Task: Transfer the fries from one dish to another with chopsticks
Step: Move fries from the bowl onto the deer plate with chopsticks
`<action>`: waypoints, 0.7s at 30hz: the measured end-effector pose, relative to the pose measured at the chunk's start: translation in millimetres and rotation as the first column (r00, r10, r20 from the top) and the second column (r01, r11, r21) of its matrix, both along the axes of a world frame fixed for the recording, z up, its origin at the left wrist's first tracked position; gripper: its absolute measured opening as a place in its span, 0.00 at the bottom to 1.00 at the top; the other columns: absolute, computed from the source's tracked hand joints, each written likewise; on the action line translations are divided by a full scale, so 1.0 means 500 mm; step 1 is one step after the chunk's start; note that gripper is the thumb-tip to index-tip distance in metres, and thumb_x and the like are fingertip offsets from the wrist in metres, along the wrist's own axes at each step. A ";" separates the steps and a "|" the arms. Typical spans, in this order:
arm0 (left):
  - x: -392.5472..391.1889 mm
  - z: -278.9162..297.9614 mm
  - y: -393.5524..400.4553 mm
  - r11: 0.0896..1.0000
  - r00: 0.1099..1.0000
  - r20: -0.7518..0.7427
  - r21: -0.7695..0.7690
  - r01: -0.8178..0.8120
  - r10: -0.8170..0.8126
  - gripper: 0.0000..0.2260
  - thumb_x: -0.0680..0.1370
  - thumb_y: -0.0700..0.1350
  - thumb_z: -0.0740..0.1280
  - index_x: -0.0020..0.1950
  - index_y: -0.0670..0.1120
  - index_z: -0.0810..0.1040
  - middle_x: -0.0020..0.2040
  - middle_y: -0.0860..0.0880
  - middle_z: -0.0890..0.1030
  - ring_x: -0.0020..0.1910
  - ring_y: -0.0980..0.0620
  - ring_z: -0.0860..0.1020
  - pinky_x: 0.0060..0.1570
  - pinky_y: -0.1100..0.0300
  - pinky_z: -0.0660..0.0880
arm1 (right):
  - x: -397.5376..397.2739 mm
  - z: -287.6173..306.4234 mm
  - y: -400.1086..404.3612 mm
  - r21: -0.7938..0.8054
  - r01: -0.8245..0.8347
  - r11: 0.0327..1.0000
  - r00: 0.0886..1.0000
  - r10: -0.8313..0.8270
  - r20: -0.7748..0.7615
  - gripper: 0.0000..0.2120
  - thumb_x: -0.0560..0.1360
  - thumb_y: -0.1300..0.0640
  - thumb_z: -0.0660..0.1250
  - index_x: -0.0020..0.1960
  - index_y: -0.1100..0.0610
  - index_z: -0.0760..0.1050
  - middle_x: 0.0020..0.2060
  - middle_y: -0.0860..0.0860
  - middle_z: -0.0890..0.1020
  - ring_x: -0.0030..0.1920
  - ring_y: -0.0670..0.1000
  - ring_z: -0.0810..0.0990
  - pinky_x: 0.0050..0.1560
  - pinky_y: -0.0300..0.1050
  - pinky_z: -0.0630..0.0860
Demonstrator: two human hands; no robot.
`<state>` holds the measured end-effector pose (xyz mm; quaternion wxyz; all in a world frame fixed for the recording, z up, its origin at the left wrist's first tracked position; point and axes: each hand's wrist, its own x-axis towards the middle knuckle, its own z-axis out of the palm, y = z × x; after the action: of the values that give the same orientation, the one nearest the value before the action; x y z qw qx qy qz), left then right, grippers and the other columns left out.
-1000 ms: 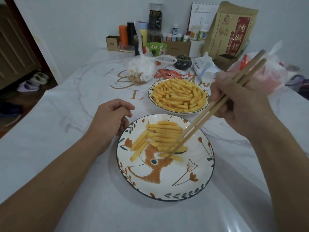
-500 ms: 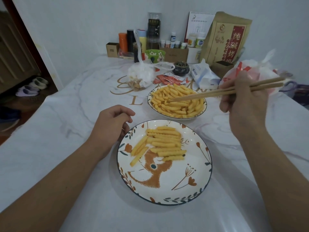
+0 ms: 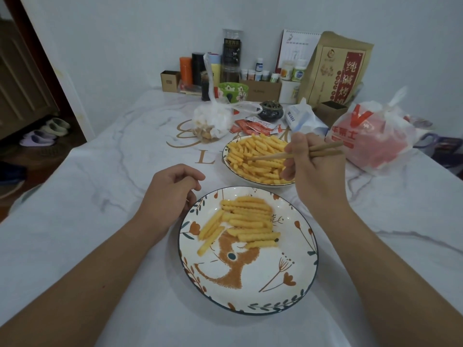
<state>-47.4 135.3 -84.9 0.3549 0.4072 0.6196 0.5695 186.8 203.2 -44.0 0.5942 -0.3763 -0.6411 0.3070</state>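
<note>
A patterned plate lies near me with several crinkle fries lined up in its upper half. Behind it a white dish is heaped with fries. My right hand grips wooden chopsticks over the far dish, tips down among its fries; whether they pinch one I cannot tell. My left hand rests loosely curled on the table, touching the near plate's left rim and holding nothing.
The marble table carries a clear bag of snacks, red sauce packets, a white-and-red plastic bag, a small dark pot, a green bowl, and boxes, bottles and a brown paper bag along the wall.
My right hand lifted the chopsticks off the near plate, swung to the far dish, and now lowers the tips into its fries. My left hand stayed put.
</note>
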 end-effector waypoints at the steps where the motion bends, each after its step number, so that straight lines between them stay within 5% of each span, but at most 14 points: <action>1: 0.000 0.001 0.000 1.000 1.000 0.000 -0.001 0.000 0.000 0.13 0.79 0.32 0.62 0.45 0.43 0.84 0.39 0.47 0.80 0.29 0.51 0.73 0.26 0.62 0.68 | 0.001 0.003 -0.001 -0.010 0.007 1.000 1.000 -0.007 -0.009 0.19 0.84 0.50 0.62 0.42 0.62 0.77 0.29 0.62 0.76 0.27 0.55 0.77 0.28 0.47 0.76; 7: 0.001 0.000 -0.001 1.000 1.000 -0.003 -0.005 -0.004 0.004 0.13 0.79 0.32 0.62 0.45 0.43 0.84 0.38 0.48 0.80 0.29 0.50 0.73 0.26 0.61 0.68 | 0.024 0.027 -0.009 -0.025 0.146 0.989 0.980 -0.148 -0.132 0.20 0.85 0.51 0.59 0.38 0.56 0.77 0.24 0.51 0.76 0.24 0.52 0.75 0.24 0.41 0.72; 14: 0.001 0.000 0.000 1.000 1.000 -0.006 -0.010 -0.003 0.003 0.13 0.80 0.32 0.61 0.46 0.43 0.84 0.38 0.48 0.80 0.30 0.49 0.73 0.27 0.60 0.68 | 0.071 0.060 -0.010 -0.067 0.177 0.982 0.938 -0.189 -0.289 0.24 0.86 0.49 0.56 0.36 0.60 0.77 0.24 0.54 0.76 0.21 0.54 0.72 0.22 0.41 0.69; 21: 0.000 0.002 0.000 1.000 1.000 -0.001 -0.016 -0.012 0.012 0.12 0.79 0.32 0.61 0.47 0.42 0.84 0.38 0.48 0.80 0.29 0.50 0.73 0.25 0.61 0.67 | 0.023 0.021 -0.012 -0.011 0.076 0.997 0.995 -0.076 -0.064 0.20 0.84 0.51 0.61 0.38 0.58 0.77 0.24 0.54 0.76 0.22 0.53 0.75 0.23 0.50 0.75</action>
<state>-47.2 135.2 -84.1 0.3543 0.4008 0.6268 0.5665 198.4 197.1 -33.3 0.6243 -0.3930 -0.6053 0.2991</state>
